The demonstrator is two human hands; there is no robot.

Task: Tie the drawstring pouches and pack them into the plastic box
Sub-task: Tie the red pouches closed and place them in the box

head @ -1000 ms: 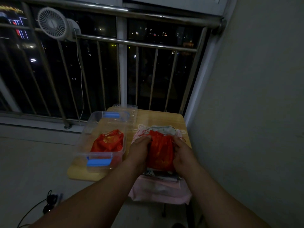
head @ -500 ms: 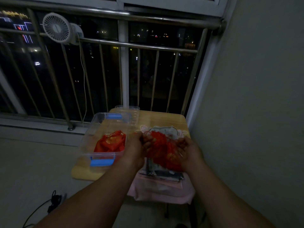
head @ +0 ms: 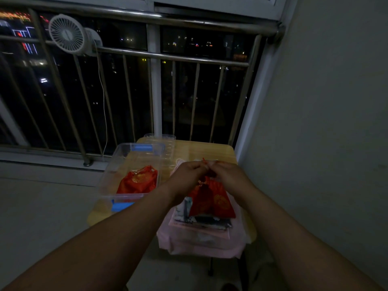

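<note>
Closest to me, a folded pink cloth (head: 201,244) hangs over the near edge of the small wooden table (head: 210,150). Above it hangs a red pouch (head: 212,201), its bottom touching the pile on the cloth. My left hand (head: 188,175) and right hand (head: 228,175) meet over its gathered neck, fingers of both curled and pinching the red cord (head: 203,160). To the left, the clear plastic box (head: 113,171) sits open on the table, with a second red pouch (head: 137,180) lying inside. Its lid (head: 162,138) lies just behind. Farther off, a white fan (head: 67,34) is fixed on the railing (head: 172,57).
</note>
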